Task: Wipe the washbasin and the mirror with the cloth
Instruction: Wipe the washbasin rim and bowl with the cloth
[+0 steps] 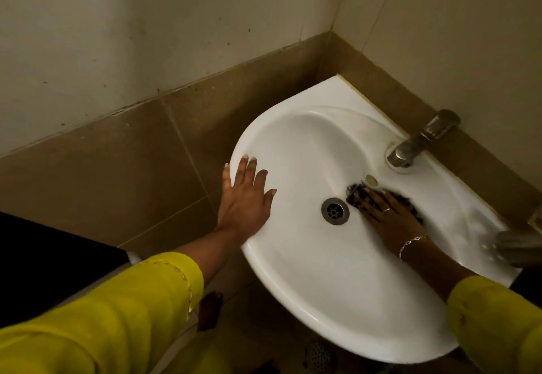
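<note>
Washbasin bowl wipe
Right hand flat on cloth, left hand flat on rim; cloth may snag drain.

Left hand flat, fingers spread; right hand flat, palm down.

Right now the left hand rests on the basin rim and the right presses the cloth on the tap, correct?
Not quite. In the head view the right hand presses the cloth inside the basin, beside the drain, apart from the tap. The left hand does rest on the rim.
</note>
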The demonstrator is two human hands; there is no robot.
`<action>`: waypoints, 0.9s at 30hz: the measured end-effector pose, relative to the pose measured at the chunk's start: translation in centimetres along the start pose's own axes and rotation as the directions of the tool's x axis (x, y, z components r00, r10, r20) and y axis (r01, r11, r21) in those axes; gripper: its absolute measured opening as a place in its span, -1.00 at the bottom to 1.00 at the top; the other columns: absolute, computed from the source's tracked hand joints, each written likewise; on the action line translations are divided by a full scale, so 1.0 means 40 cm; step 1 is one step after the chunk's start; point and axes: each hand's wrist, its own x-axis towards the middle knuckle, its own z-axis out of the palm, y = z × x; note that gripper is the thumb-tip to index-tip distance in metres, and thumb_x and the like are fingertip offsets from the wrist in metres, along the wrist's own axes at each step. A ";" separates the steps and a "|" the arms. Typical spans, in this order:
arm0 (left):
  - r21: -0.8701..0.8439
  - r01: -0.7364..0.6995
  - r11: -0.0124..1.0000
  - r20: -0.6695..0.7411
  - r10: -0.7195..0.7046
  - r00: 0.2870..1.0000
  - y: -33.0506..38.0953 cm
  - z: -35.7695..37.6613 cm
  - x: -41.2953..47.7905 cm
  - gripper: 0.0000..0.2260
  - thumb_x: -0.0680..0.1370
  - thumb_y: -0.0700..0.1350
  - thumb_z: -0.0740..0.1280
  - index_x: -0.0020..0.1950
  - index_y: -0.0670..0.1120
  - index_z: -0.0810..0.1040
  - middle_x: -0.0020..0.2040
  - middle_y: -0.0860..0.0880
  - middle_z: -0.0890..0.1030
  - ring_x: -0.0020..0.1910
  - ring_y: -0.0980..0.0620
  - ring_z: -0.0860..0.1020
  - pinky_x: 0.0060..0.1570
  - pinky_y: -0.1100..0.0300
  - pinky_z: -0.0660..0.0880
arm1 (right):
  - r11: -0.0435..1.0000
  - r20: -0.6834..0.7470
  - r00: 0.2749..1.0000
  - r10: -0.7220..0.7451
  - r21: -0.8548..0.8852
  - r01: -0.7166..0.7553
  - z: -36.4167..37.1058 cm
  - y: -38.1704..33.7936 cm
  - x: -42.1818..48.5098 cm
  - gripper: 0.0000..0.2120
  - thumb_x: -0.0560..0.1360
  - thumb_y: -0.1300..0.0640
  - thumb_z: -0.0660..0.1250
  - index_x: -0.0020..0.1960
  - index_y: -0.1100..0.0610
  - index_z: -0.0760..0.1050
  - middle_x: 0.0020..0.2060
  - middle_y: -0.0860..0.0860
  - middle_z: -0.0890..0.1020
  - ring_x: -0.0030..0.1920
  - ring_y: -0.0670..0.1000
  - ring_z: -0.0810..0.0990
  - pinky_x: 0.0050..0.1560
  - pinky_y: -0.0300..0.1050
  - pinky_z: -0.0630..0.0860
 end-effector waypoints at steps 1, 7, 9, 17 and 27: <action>0.000 -0.001 1.000 -0.006 0.001 1.000 0.000 0.001 0.001 -0.48 0.52 0.11 -0.09 0.34 -0.13 0.34 0.48 -0.19 0.22 0.50 -0.09 0.02 0.43 -0.15 -0.16 | 1.000 -0.003 1.000 -0.018 -0.025 0.018 -0.004 0.001 0.014 -0.48 0.41 0.36 -0.11 0.27 0.31 0.41 0.26 0.20 0.51 0.50 0.15 -0.18 0.48 0.03 -0.23; 0.015 0.000 1.000 0.019 -0.001 1.000 -0.001 0.001 0.001 -0.51 0.56 0.10 -0.08 0.36 -0.12 0.32 0.49 -0.17 0.18 0.51 -0.08 -0.02 0.43 -0.15 -0.18 | 0.975 0.227 0.971 0.073 -0.221 -0.022 -0.088 -0.017 0.150 -0.49 0.50 0.21 0.07 0.44 0.27 0.19 0.43 0.23 0.26 0.44 0.28 0.19 0.32 0.22 -0.56; 0.023 -0.007 1.000 0.001 0.007 1.000 -0.001 0.002 0.001 -0.41 0.50 0.13 -0.18 0.34 -0.13 0.35 0.47 -0.19 0.23 0.50 -0.10 0.02 0.43 -0.17 -0.14 | 0.970 0.272 0.951 0.145 -0.231 -0.082 -0.100 -0.032 0.194 -0.48 0.57 0.15 -0.02 0.48 0.32 -0.02 0.49 0.25 0.05 0.48 0.30 -0.06 0.33 0.24 -0.48; 0.020 -0.010 1.000 -0.011 0.010 1.000 -0.003 0.009 0.004 -0.47 0.52 0.11 -0.11 0.30 -0.14 0.39 0.43 -0.21 0.30 0.49 -0.13 0.10 0.42 -0.20 -0.07 | 0.917 0.298 0.920 0.253 0.231 -0.326 -0.057 -0.116 0.268 -0.40 0.46 0.23 -0.19 0.50 0.24 -0.05 0.51 0.18 -0.03 0.50 0.22 -0.03 0.39 -0.03 -0.47; 0.023 -0.017 1.000 -0.017 0.017 1.000 -0.003 0.013 0.005 -0.44 0.49 0.12 -0.12 0.29 -0.14 0.41 0.42 -0.22 0.31 0.48 -0.14 0.13 0.41 -0.21 -0.04 | 0.717 0.514 0.858 0.013 0.593 -0.366 -0.116 -0.236 0.278 -0.38 0.55 0.31 0.05 0.49 0.23 -0.22 0.48 0.27 -0.21 0.49 0.27 -0.16 0.47 0.02 -0.12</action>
